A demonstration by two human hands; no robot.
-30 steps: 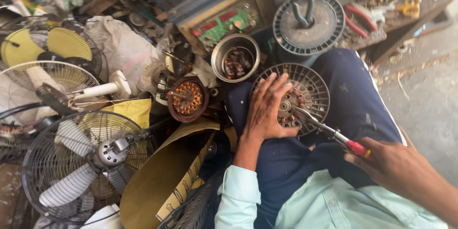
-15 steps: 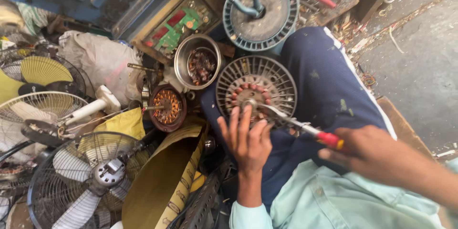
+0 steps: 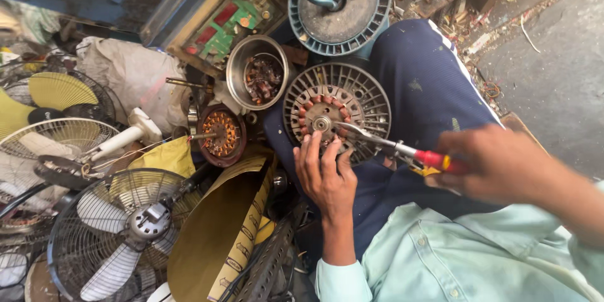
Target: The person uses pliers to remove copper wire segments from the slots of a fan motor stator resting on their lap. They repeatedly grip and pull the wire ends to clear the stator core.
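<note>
The round grey ribbed metal motor housing (image 3: 336, 113) looks dull and dusty, with reddish copper-coloured windings at its core. The slim steel pliers with glossy red plastic grips (image 3: 390, 145) shine along their bare jaws. The round steel bowl (image 3: 257, 72) has a smooth, brightly polished rim. The teal round plastic cover (image 3: 340, 3) is matt and grimy. The dark blue trouser cloth (image 3: 428, 88) is soft and stained, the pale green shirt cloth (image 3: 453, 258) smooth. The wire fan guard (image 3: 113, 233) is thin metal, tarnished, around pale matt plastic blades
</note>
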